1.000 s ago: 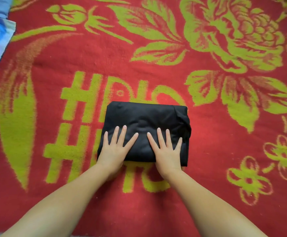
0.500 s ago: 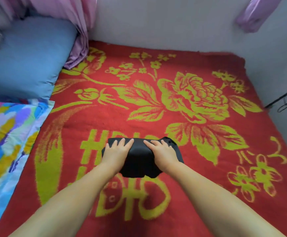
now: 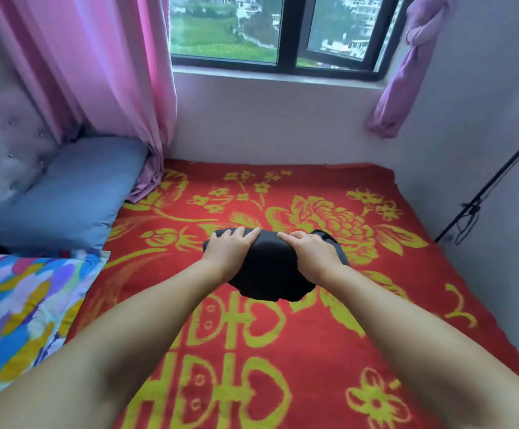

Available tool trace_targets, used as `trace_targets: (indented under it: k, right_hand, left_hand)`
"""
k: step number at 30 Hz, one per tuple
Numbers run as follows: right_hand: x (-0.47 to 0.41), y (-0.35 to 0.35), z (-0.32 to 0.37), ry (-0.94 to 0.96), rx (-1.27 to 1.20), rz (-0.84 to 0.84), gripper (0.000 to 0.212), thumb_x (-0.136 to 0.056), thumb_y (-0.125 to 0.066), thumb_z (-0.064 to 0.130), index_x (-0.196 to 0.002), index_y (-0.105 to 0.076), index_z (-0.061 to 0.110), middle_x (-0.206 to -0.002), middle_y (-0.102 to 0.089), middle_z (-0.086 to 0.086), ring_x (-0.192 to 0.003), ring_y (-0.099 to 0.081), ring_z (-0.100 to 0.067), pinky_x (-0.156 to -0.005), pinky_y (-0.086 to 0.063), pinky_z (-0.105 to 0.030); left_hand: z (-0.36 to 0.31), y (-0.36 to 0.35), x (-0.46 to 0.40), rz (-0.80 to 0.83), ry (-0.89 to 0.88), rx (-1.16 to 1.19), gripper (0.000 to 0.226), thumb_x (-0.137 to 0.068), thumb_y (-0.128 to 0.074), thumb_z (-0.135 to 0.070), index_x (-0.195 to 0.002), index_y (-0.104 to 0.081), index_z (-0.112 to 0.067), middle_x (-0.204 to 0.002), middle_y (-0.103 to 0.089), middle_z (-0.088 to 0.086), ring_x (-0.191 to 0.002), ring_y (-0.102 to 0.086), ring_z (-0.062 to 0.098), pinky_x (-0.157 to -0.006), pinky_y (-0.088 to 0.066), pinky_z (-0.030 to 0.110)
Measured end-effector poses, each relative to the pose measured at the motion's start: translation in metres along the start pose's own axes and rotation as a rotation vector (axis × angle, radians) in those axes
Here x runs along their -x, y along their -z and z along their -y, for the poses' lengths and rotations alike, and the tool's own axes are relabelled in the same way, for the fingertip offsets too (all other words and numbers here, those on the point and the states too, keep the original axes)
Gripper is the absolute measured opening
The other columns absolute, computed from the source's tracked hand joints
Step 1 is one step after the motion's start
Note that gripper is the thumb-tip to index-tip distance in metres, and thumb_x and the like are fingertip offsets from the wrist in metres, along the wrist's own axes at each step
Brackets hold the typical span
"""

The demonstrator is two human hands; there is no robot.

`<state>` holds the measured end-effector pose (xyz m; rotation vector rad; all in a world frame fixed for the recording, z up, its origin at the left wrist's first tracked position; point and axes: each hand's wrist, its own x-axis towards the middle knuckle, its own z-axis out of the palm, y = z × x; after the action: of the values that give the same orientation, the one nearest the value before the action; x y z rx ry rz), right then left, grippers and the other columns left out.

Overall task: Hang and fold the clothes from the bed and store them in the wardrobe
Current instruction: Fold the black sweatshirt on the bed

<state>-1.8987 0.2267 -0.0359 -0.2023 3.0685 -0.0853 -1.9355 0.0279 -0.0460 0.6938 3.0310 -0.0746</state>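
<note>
You hold the folded black garment (image 3: 270, 270) lifted above the red blanket (image 3: 375, 320), its long axis running side to side between your hands — left hand (image 3: 228, 247) gripping its left end, right hand (image 3: 310, 250) its right, fingers curled over the top edge and both equally near. A loose flap sags below the bundle, so support it underneath. The wardrobe is not in view; the blue pillow (image 3: 66, 193) lies left of the garment, the pink curtain (image 3: 106, 66) beyond, a black stand (image 3: 484, 193) to its right — nothing blocks the lift
</note>
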Motion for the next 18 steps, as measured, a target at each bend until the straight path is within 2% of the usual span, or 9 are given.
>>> trace_targets:
  k: [5, 10, 14, 18]
  right_hand:
    - [0.019, 0.026, -0.033, 0.062, 0.033, 0.007, 0.063, -0.095, -0.040, 0.010, -0.150, -0.025, 0.036, -0.142, -0.044, 0.000, -0.119, -0.049, -0.030, -0.071, -0.049, -0.037]
    - [0.027, 0.040, -0.048, 0.212, 0.095, 0.010, 0.061, -0.095, -0.041, 0.013, -0.149, -0.025, 0.037, -0.136, -0.047, 0.000, -0.115, -0.052, -0.030, -0.074, -0.050, -0.039]
    - [0.029, 0.043, -0.022, 0.364, 0.121, 0.030, 0.060, -0.095, -0.042, 0.016, -0.148, -0.025, 0.039, -0.133, -0.048, 0.001, -0.114, -0.053, -0.030, -0.075, -0.047, -0.038]
    - [0.035, 0.046, 0.042, 0.571, 0.121, 0.017, 0.058, -0.095, -0.041, 0.017, -0.147, -0.027, 0.038, -0.132, -0.049, 0.000, -0.116, -0.053, -0.031, -0.082, -0.049, -0.040]
  left_hand:
    - [-0.039, 0.019, 0.003, -0.005, 0.039, -0.005, 0.069, -0.094, -0.047, -0.013, -0.151, -0.010, -0.028, -0.144, -0.037, 0.007, -0.126, -0.045, 0.028, -0.097, -0.040, 0.047]
    - [-0.067, 0.026, 0.026, 0.007, 0.175, 0.024, 0.068, -0.094, -0.047, -0.014, -0.151, -0.011, -0.028, -0.144, -0.038, 0.007, -0.122, -0.048, 0.032, -0.094, -0.042, 0.048]
    - [-0.064, 0.031, 0.071, 0.022, 0.314, 0.046, 0.067, -0.095, -0.044, -0.011, -0.151, -0.012, -0.028, -0.143, -0.038, 0.008, -0.121, -0.049, 0.034, -0.092, -0.043, 0.049]
    - [-0.036, 0.038, 0.141, 0.012, 0.488, 0.045, 0.065, -0.094, -0.040, -0.009, -0.151, -0.016, -0.030, -0.140, -0.042, 0.008, -0.119, -0.051, 0.035, -0.092, -0.044, 0.048]
